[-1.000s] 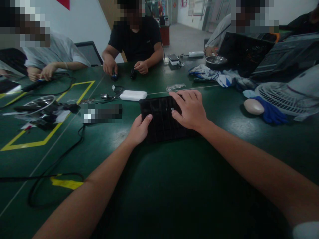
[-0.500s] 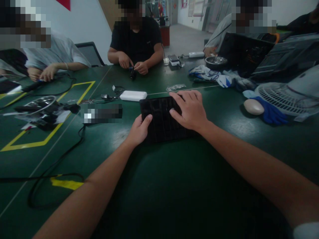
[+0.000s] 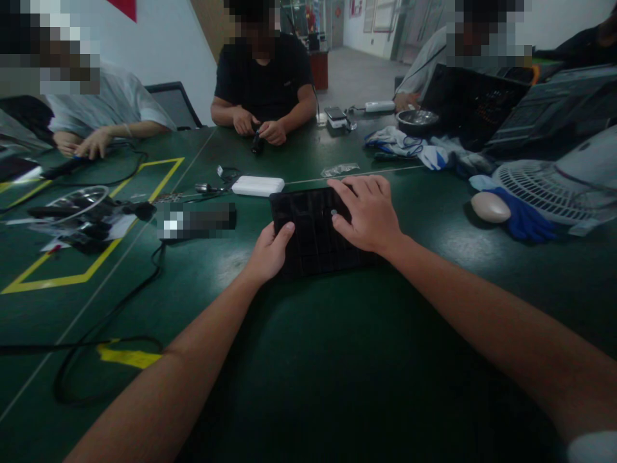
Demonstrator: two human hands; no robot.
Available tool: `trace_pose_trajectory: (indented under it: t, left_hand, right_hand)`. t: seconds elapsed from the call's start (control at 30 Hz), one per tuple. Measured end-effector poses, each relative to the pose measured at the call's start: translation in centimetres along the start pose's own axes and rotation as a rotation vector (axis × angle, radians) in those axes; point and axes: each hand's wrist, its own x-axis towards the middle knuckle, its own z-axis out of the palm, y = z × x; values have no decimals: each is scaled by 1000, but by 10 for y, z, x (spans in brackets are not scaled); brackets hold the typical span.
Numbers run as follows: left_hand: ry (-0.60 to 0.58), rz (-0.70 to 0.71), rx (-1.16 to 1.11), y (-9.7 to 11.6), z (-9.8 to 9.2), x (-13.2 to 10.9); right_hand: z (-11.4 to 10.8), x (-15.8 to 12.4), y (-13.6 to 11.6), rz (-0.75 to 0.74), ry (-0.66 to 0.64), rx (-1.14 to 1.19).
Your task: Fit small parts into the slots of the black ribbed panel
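A flat black case point(image 3: 313, 241) with a panelled surface lies on the green table point(image 3: 308, 360) in front of me. My left hand point(image 3: 272, 253) grips its left edge, thumb on top and fingers hidden beneath. Over the upper right part lies my right hand point(image 3: 369, 215), its fingers curled over the far edge and its thumb on the surface beside a small round silvery button point(image 3: 333, 212). Behind the case, close to its far left corner, is a white power bank point(image 3: 258, 186).
To the left are a metal bowl point(image 3: 80, 206), a black cable point(image 3: 120, 302) and yellow tape. On the right sit a white fan point(image 3: 535, 186), a pale oval object point(image 3: 490, 208) and gloves point(image 3: 527, 215). Several people sit around the table, one opposite handling a small dark object.
My right thumb has shifted slightly right and down, and the round button beside it shows more clearly. My left hand and the case stay put. The person opposite has moved their hands a little.
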Motion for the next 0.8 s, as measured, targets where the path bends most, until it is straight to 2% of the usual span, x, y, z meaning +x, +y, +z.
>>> trace_pose_trajectory:
  t: [0.8]
  left_hand:
    - [-13, 0, 12, 4, 1, -1]
  right_hand:
    - [1, -1, -1, 4, 9, -12]
